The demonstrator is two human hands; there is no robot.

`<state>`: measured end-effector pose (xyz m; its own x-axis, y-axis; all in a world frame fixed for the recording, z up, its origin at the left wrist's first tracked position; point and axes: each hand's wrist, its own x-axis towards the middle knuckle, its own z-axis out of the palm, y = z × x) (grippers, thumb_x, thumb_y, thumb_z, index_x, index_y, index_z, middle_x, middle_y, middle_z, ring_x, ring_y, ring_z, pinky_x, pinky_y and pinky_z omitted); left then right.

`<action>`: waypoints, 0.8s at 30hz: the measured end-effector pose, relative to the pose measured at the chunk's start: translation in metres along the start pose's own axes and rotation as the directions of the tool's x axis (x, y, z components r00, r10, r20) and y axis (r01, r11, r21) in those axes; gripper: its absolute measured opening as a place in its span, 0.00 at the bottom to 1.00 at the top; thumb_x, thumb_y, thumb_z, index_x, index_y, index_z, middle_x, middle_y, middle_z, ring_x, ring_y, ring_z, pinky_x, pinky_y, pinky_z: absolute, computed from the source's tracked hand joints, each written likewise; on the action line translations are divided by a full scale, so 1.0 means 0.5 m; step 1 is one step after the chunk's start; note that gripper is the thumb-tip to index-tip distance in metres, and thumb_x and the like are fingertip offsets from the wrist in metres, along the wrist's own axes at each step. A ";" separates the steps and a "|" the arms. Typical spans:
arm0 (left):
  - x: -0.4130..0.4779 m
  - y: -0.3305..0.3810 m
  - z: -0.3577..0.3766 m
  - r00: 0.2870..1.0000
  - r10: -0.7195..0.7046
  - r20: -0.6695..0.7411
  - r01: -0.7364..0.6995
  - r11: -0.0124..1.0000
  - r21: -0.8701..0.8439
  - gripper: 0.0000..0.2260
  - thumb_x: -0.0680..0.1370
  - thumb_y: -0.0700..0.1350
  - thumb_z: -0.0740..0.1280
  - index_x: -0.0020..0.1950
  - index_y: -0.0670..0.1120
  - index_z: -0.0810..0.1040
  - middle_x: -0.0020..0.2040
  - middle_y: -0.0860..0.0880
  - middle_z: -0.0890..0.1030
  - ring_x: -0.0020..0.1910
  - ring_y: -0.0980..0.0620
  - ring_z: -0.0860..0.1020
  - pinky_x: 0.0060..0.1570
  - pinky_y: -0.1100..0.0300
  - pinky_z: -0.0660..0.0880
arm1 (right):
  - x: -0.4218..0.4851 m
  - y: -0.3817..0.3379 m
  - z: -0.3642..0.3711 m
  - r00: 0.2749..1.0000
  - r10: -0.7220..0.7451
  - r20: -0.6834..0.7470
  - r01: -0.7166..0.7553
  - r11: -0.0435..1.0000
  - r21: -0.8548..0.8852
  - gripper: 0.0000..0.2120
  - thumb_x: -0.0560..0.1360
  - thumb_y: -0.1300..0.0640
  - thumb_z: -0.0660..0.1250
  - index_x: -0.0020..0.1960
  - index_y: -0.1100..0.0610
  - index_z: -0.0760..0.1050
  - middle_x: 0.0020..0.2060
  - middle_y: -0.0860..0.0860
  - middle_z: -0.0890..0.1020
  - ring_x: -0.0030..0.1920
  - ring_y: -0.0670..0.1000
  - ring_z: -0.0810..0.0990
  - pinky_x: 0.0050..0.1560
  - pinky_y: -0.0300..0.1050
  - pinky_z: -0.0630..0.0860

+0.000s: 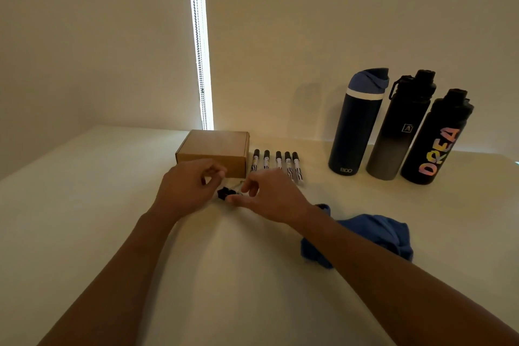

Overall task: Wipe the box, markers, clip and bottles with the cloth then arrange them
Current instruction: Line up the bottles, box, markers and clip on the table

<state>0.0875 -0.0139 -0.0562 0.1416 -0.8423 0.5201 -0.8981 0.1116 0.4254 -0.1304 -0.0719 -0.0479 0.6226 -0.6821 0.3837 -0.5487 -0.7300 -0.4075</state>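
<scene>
While my right hand pinches the binder clip and my left hand hovers loosely curled, holding nothing, I judge placing it beside the cardboard box comes next.

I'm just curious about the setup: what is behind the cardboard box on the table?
Behind the cardboard box you can see the plain wall and a bright vertical strip of light with a bead chain. The table's far edge directly behind the box is hidden by it.

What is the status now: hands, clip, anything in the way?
Both hands at the clip: right hand pinches it, left hand beside it, grip unclear. Cloth lies unheld under right arm. Nothing blocks.
</scene>
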 end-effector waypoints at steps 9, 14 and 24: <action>0.017 -0.015 0.027 0.991 0.130 -0.013 -0.123 0.964 0.235 0.24 0.82 0.58 0.59 0.79 0.57 0.66 0.77 0.52 0.69 0.77 0.46 0.64 0.74 0.43 0.64 | -0.012 0.023 -0.038 0.989 0.105 0.108 -0.123 0.976 0.177 0.13 0.71 0.39 0.73 0.47 0.47 0.81 0.40 0.43 0.83 0.41 0.40 0.81 0.45 0.39 0.82; 0.022 -0.004 0.043 0.991 0.122 0.052 -0.131 0.957 0.260 0.25 0.83 0.57 0.63 0.79 0.57 0.65 0.78 0.53 0.68 0.76 0.46 0.65 0.75 0.44 0.61 | -0.048 0.060 -0.133 0.968 0.139 0.207 -0.205 0.917 0.344 0.13 0.70 0.44 0.76 0.51 0.49 0.82 0.44 0.45 0.85 0.44 0.45 0.84 0.46 0.41 0.83; 0.031 0.067 0.072 0.999 -0.044 -0.022 0.049 0.947 0.317 0.25 0.81 0.63 0.63 0.74 0.53 0.70 0.74 0.47 0.73 0.72 0.41 0.69 0.72 0.39 0.66 | -0.080 0.215 -0.217 0.936 0.341 -0.082 -0.316 0.922 0.225 0.16 0.65 0.45 0.80 0.50 0.46 0.81 0.41 0.42 0.85 0.41 0.38 0.83 0.46 0.37 0.81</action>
<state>0.0444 -0.0422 -0.0607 0.1907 -0.8344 0.5171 -0.9757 -0.1031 0.1935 -0.2751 -0.1276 -0.0170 0.3502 -0.8912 0.2882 -0.5772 -0.4477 -0.6829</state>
